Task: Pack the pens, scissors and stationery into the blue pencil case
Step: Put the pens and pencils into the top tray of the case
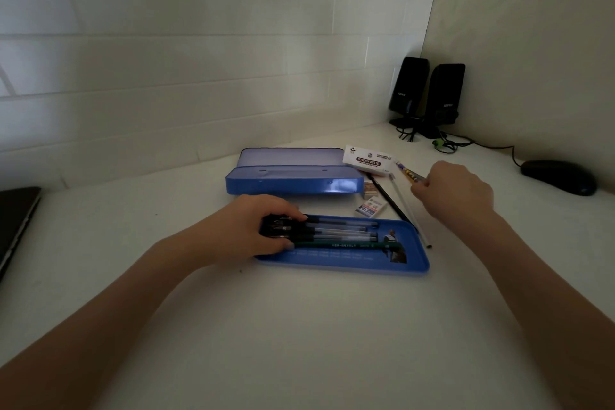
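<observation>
seen from above, a white table (299, 326) fills most of the view, with a pale tiled wall behind it. near the middle lies the shallow tray of a blue pencil case (349, 261), open side up, and just behind it sits the other half of the case (294, 181), a deeper blue tin with its lid raised. the left hand (256, 230) rests on the near tray, fingers curled over the capped ends of a row of clear pens (339, 230) that lie side by side in it; a green pencil (346, 245) lies along the front of that row. the right hand (454, 191) hovers over the loose items to the right of the case, fingers bent loosely; whether it grips anything cannot be told. under and beside it lie a black pencil (387, 198) and a thin white pen (404, 201), both slanting toward the tray's right corner, plus a colourful pen (408, 172) partly hidden by the hand. a white pack of sticky notes (367, 160) lies behind them, a small eraser (370, 206) sits between the two halves of the case, and a small brown item (369, 187) is too blurred to name. two black speakers (427, 93) stand in the far corner, a black mouse (559, 176) lies at the right, and a dark laptop (16, 220) edge shows at the left.
</observation>
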Available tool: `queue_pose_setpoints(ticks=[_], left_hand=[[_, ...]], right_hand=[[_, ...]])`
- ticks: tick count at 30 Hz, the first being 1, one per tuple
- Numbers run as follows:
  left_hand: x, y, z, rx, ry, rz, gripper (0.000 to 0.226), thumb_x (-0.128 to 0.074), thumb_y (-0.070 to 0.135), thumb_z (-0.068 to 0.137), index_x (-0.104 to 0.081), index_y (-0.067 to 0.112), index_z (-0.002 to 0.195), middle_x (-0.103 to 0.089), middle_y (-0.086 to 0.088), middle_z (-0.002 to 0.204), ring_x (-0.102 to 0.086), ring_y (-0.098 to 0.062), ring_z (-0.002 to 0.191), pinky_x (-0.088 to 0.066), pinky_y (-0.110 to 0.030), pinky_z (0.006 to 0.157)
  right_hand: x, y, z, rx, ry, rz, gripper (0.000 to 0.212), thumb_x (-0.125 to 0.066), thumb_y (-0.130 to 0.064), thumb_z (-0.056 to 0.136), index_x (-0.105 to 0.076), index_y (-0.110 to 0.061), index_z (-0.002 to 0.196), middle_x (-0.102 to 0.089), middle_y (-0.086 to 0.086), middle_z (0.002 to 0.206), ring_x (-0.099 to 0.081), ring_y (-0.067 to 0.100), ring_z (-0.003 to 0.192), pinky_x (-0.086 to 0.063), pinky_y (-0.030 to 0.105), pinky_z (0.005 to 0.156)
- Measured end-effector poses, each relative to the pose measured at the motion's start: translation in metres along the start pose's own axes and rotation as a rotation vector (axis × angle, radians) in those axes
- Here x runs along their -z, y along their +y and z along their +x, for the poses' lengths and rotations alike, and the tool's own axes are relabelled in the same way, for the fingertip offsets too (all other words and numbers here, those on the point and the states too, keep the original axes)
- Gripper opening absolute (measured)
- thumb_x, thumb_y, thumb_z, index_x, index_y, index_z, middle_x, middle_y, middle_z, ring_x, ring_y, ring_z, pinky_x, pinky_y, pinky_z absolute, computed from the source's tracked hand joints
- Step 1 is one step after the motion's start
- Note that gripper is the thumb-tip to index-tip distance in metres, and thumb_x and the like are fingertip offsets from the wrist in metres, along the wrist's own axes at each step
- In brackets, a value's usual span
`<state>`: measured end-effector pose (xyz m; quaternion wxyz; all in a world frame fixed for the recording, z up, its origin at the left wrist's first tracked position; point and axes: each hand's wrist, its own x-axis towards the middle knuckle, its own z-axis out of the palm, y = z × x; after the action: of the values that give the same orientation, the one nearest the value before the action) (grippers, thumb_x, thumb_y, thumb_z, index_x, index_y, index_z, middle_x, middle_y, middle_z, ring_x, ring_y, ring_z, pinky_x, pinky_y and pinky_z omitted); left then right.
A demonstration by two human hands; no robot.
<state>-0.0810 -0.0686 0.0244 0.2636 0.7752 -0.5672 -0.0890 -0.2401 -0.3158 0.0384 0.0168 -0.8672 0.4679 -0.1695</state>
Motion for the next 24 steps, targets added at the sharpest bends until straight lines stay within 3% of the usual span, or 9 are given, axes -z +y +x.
queue_pose_setpoints(ticks=[2, 6, 9, 11, 13, 16, 19, 21, 24], left_hand=[[0.000, 0.000, 0.000, 0.007, 0.002, -0.001, 0.042, -0.073, 0.026, 0.075, -0.060, 0.039, 0.113, -0.061, 0.014, 0.115, -0.056, 0.000, 0.104, -0.039, -0.006, 0.090], [0.002, 0.001, -0.001, 0.034, -0.004, -0.004, 0.045, -0.074, 0.026, 0.075, -0.059, 0.039, 0.114, -0.060, 0.016, 0.112, -0.056, 0.001, 0.102, -0.038, -0.002, 0.087], [0.004, 0.002, -0.001, 0.070, -0.004, -0.028, 0.049, -0.076, 0.026, 0.073, -0.056, 0.039, 0.115, -0.058, 0.019, 0.109, -0.055, 0.004, 0.100, -0.036, 0.005, 0.080], [0.006, 0.002, -0.001, 0.077, 0.004, -0.058, 0.052, -0.078, 0.024, 0.070, -0.055, 0.040, 0.114, -0.055, 0.023, 0.109, -0.053, 0.008, 0.099, -0.034, 0.006, 0.080], [0.010, 0.001, -0.001, 0.066, 0.015, -0.067, 0.050, -0.079, 0.025, 0.068, -0.055, 0.044, 0.108, -0.055, 0.024, 0.110, -0.052, 0.007, 0.101, -0.037, -0.001, 0.088], [0.016, 0.000, -0.002, 0.074, 0.030, -0.090, 0.028, -0.081, 0.029, 0.065, -0.062, 0.036, 0.085, -0.064, 0.016, 0.108, -0.058, -0.001, 0.102, -0.045, -0.020, 0.095], [0.022, 0.000, -0.003, 0.091, 0.169, -0.192, 0.022, -0.078, 0.028, 0.068, -0.057, 0.022, 0.066, -0.069, 0.009, 0.096, -0.065, 0.000, 0.088, -0.050, -0.017, 0.080], [0.025, -0.001, -0.003, 0.072, 0.255, -0.218, 0.020, -0.074, 0.028, 0.072, -0.057, 0.018, 0.067, -0.070, 0.009, 0.092, -0.065, 0.004, 0.086, -0.050, -0.010, 0.077], [0.025, 0.000, -0.002, 0.028, 0.197, -0.210, 0.014, -0.076, 0.024, 0.071, -0.065, 0.025, 0.079, -0.070, 0.010, 0.092, -0.064, 0.002, 0.090, -0.051, -0.014, 0.084]], right_hand=[[0.003, -0.003, -0.001, 0.018, 0.055, 0.041, 0.026, -0.048, -0.029, 0.089, -0.054, -0.008, 0.074, -0.047, 0.004, 0.060, -0.044, 0.020, 0.052, -0.030, 0.025, 0.050], [0.010, -0.017, -0.008, 0.065, 0.107, 0.213, 0.022, -0.048, -0.033, 0.091, -0.053, -0.012, 0.091, -0.057, 0.005, 0.080, -0.054, 0.022, 0.068, -0.041, 0.030, 0.058], [0.016, -0.025, -0.016, 0.256, -0.069, 0.511, 0.015, -0.053, -0.034, 0.090, -0.054, -0.019, 0.092, -0.061, -0.002, 0.085, -0.056, 0.013, 0.065, -0.050, 0.028, 0.059], [0.021, -0.029, -0.025, 0.492, -0.287, 0.516, 0.010, -0.058, -0.032, 0.088, -0.058, -0.022, 0.088, -0.060, -0.008, 0.078, -0.053, 0.001, 0.058, -0.044, 0.016, 0.054], [0.023, -0.034, -0.034, 0.664, -0.456, 0.449, 0.005, -0.060, -0.030, 0.087, -0.059, -0.026, 0.084, -0.059, -0.011, 0.073, -0.052, -0.006, 0.055, -0.042, 0.011, 0.054], [0.021, -0.037, -0.039, 0.724, -0.506, 0.458, 0.005, -0.061, -0.027, 0.087, -0.059, -0.027, 0.082, -0.058, -0.010, 0.071, -0.050, -0.006, 0.057, -0.043, 0.009, 0.057], [0.023, -0.037, -0.039, 0.729, -0.520, 0.486, 0.008, -0.062, -0.025, 0.085, -0.060, -0.028, 0.078, -0.058, -0.010, 0.069, -0.050, -0.003, 0.059, -0.044, 0.013, 0.059], [0.023, -0.039, -0.042, 0.759, -0.549, 0.478, 0.008, -0.064, -0.025, 0.083, -0.062, -0.029, 0.077, -0.059, -0.010, 0.069, -0.051, -0.003, 0.060, -0.045, 0.015, 0.060], [0.020, -0.047, -0.051, 0.800, -0.571, 0.453, 0.003, -0.067, -0.026, 0.081, -0.065, -0.026, 0.079, -0.062, -0.011, 0.072, -0.054, -0.003, 0.063, -0.046, 0.014, 0.061]])
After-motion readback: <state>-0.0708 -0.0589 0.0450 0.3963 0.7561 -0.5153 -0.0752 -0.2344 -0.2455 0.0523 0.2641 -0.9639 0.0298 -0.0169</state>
